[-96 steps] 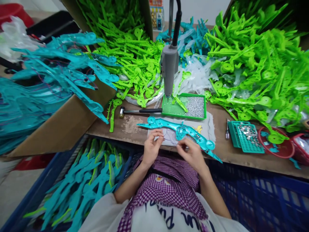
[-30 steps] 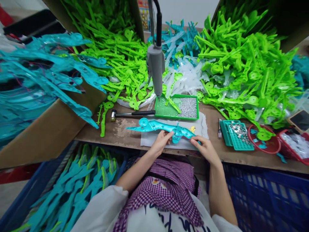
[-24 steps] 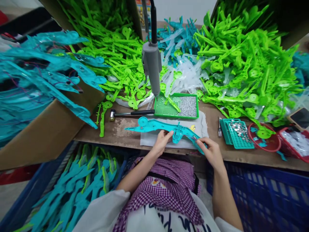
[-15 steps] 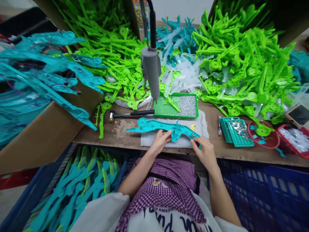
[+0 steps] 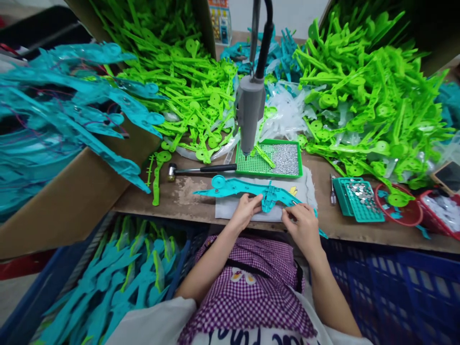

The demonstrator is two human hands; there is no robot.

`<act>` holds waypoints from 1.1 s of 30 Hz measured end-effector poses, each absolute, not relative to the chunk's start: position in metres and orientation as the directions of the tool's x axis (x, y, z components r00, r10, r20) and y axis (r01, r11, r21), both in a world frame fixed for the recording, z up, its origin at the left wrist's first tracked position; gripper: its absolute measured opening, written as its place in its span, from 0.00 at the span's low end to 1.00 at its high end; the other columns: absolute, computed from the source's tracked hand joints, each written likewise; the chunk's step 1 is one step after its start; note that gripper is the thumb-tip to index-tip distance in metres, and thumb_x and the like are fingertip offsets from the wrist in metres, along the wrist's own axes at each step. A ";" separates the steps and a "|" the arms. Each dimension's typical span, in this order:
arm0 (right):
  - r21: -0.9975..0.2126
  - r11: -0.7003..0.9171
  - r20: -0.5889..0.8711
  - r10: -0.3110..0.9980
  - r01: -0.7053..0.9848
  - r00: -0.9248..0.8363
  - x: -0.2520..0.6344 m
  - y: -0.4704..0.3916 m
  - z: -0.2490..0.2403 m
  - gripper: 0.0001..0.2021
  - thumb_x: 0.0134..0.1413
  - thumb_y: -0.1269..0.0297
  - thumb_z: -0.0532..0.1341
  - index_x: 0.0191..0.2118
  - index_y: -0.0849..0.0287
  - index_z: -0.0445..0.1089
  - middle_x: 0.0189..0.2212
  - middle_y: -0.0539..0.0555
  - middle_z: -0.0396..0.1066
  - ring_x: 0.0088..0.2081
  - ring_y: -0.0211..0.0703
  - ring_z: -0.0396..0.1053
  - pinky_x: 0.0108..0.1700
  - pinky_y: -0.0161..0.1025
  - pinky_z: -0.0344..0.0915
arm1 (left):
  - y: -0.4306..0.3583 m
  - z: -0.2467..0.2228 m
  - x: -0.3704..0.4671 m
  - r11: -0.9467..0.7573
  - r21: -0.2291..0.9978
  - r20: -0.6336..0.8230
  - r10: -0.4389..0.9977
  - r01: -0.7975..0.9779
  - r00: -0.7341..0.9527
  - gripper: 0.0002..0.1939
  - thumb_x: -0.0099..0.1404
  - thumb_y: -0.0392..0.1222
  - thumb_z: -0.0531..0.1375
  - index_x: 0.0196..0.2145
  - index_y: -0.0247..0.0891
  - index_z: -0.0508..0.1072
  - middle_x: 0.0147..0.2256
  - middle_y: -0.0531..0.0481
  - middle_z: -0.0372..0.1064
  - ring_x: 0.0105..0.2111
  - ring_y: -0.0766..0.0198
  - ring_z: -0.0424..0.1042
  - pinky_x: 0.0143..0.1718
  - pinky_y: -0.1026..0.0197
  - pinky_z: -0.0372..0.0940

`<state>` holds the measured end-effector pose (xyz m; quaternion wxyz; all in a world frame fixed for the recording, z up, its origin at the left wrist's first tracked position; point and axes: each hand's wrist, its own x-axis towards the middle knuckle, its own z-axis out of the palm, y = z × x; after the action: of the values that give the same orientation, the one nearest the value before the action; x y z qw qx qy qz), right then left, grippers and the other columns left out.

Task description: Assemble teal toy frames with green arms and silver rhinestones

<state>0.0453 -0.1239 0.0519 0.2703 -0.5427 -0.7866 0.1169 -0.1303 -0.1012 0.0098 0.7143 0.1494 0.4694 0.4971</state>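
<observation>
A blue plastic toy bow half (image 5: pixel 239 186) lies hollow side up across a white cloth (image 5: pixel 230 209), its round end to the left. My left hand (image 5: pixel 247 211) grips its lower edge just left of the ribbed middle, thumb and fingers closed on it. Over the right limb is my right hand (image 5: pixel 301 221), fingers bent and pinched together close to a small dark slot. Whatever lies between those fingertips is hidden. Past the right hand, the limb's tip sticks out toward the table's front edge. Above the bow half hangs a grey electric screwdriver (image 5: pixel 249 112), touched by neither hand.
Behind the cloth are a green tray (image 5: pixel 269 173) of small screws and a hammer (image 5: pixel 204 169). Green plastic parts (image 5: pixel 373 105) pile up at the back. To the right sit a teal tray (image 5: pixel 366 203) of metal discs and a red bowl (image 5: pixel 402 218). Blue parts fill a carton (image 5: pixel 72 191) on the left.
My right hand has shifted inward along the bow half, uncovering its right tip, and its fingers have curled tighter. My left hand keeps its hold. The whole view has shifted slightly.
</observation>
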 end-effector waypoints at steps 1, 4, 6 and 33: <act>-0.498 0.372 0.286 0.923 0.783 -0.257 0.044 -0.123 0.049 0.11 0.59 0.65 0.57 0.26 0.58 0.66 0.21 0.47 0.65 0.27 0.37 0.64 0.47 0.40 0.59 | -0.101 0.010 -0.130 0.464 0.679 -0.524 0.849 -0.568 0.068 0.23 0.53 0.45 0.70 0.37 0.35 0.62 0.35 0.42 0.76 0.35 0.57 0.78 0.42 0.50 0.72; -0.555 0.301 0.251 0.949 0.775 -0.189 0.045 -0.123 0.042 0.11 0.59 0.63 0.57 0.26 0.58 0.67 0.21 0.47 0.67 0.27 0.37 0.64 0.43 0.39 0.59 | -0.101 0.009 -0.131 0.483 0.669 -0.547 0.834 -0.564 0.066 0.23 0.54 0.44 0.70 0.36 0.36 0.60 0.34 0.43 0.76 0.33 0.58 0.78 0.40 0.52 0.72; -0.568 0.250 0.233 0.963 0.784 -0.138 0.047 -0.123 0.037 0.11 0.59 0.63 0.58 0.26 0.58 0.67 0.22 0.48 0.68 0.28 0.38 0.65 0.42 0.39 0.59 | -0.100 0.009 -0.131 0.487 0.661 -0.560 0.827 -0.571 0.058 0.23 0.54 0.44 0.70 0.35 0.37 0.59 0.33 0.45 0.76 0.32 0.59 0.78 0.39 0.53 0.72; -0.431 0.386 0.268 0.918 0.816 -0.293 0.023 -0.113 0.011 0.12 0.66 0.63 0.51 0.43 0.58 0.72 0.38 0.52 0.79 0.36 0.41 0.73 0.46 0.41 0.54 | -0.101 0.005 -0.131 0.431 0.653 -0.541 0.841 -0.623 0.016 0.26 0.49 0.40 0.73 0.37 0.36 0.60 0.31 0.47 0.75 0.31 0.62 0.76 0.36 0.59 0.71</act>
<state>0.0231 -0.1126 0.0114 0.2404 -0.5438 -0.7970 0.1061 -0.1315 -0.1012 0.0049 0.7032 0.1159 0.4703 0.5205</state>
